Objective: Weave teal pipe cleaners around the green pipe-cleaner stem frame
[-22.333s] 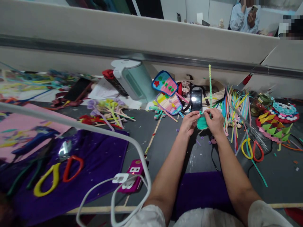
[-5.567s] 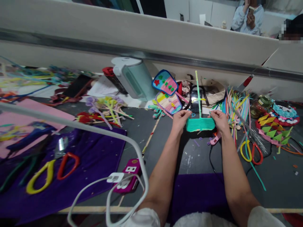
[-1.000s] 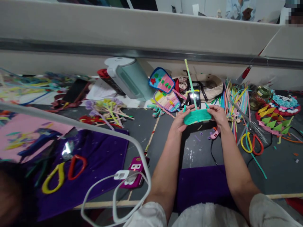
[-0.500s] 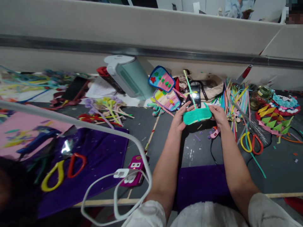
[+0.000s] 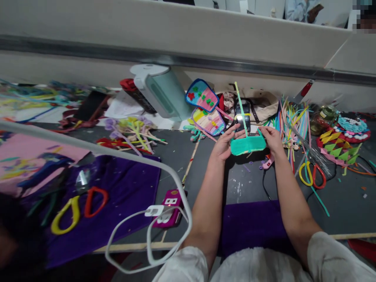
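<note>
Between my two hands is a flat green fuzzy piece (image 5: 248, 145), held above the dark table. A pale yellow-green stem (image 5: 241, 107) rises from its upper edge, with a short yellow crosspiece on it. My left hand (image 5: 225, 143) grips the piece's left end, some fingers spread behind it. My right hand (image 5: 270, 139) pinches a short green end sticking up at the piece's right side. Beyond my hands lie two colourful fuzzy panels (image 5: 202, 95) on pink stems.
Bundled pipe cleaners (image 5: 293, 121), scissors (image 5: 312, 175) and a glass jar (image 5: 324, 117) lie right. Left are a white cable (image 5: 173, 176), magenta power strip (image 5: 169, 213), larger scissors (image 5: 65, 215) on purple cloth (image 5: 129, 188), and a pale green appliance (image 5: 161, 92).
The green piece has turned to lie more level, and its stem now stands more upright. Both hands are still on it. The whole view has shifted slightly.
</note>
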`<control>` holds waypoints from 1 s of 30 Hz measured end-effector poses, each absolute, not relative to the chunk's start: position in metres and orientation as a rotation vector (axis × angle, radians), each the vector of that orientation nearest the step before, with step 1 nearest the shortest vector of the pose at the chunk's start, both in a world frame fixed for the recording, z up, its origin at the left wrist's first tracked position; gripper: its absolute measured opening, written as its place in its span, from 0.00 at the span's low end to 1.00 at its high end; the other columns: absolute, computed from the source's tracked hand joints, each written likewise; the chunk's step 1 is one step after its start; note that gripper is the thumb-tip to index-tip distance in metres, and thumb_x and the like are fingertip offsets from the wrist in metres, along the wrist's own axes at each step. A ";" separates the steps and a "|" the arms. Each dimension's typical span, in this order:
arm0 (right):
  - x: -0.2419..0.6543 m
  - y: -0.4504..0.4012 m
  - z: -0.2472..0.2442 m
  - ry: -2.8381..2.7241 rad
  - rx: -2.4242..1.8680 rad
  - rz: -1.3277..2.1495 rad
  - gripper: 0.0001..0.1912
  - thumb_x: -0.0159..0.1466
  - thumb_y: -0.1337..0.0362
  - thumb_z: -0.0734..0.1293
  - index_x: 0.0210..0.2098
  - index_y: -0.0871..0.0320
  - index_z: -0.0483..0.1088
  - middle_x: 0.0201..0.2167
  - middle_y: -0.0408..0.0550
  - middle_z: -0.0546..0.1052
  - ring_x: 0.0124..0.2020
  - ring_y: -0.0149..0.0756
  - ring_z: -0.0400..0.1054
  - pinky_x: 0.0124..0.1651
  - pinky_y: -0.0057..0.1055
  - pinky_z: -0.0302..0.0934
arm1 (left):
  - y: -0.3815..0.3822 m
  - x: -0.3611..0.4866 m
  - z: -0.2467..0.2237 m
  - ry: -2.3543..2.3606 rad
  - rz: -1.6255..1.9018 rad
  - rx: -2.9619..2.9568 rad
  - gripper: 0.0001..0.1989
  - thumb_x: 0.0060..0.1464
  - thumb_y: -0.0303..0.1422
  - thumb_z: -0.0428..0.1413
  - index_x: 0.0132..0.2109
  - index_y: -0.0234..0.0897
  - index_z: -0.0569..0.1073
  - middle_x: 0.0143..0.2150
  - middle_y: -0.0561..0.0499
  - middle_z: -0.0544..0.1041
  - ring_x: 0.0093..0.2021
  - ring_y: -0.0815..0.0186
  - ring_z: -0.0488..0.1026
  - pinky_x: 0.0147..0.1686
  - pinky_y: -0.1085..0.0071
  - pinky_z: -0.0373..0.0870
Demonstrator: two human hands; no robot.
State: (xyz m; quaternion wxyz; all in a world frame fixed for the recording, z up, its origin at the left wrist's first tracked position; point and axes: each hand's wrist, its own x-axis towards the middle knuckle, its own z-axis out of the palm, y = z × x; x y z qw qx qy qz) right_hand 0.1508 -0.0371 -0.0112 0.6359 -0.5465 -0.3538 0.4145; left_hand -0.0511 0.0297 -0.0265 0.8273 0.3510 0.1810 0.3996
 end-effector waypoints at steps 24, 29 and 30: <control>0.148 -0.045 0.006 -0.797 -1.178 0.976 0.26 0.48 0.44 0.76 0.39 0.54 0.74 0.31 0.45 0.81 0.32 0.36 0.77 0.29 0.28 0.70 | 0.014 -0.039 -0.014 0.299 0.568 1.014 0.32 0.46 0.28 0.69 0.59 0.34 0.73 0.50 0.36 0.82 0.49 0.50 0.81 0.53 0.54 0.74; 0.151 -0.045 0.005 -0.809 -1.210 1.025 0.26 0.48 0.43 0.76 0.38 0.54 0.73 0.33 0.45 0.82 0.34 0.36 0.77 0.26 0.27 0.68 | 0.013 -0.036 -0.018 0.308 0.584 1.065 0.35 0.46 0.29 0.69 0.62 0.35 0.71 0.48 0.37 0.82 0.46 0.52 0.82 0.49 0.57 0.76; 0.151 -0.045 0.004 -0.807 -1.212 1.039 0.26 0.48 0.43 0.76 0.38 0.54 0.73 0.31 0.45 0.81 0.33 0.36 0.77 0.25 0.26 0.67 | 0.013 -0.036 -0.018 0.304 0.569 1.071 0.35 0.47 0.28 0.69 0.63 0.35 0.70 0.49 0.37 0.82 0.46 0.52 0.82 0.49 0.57 0.76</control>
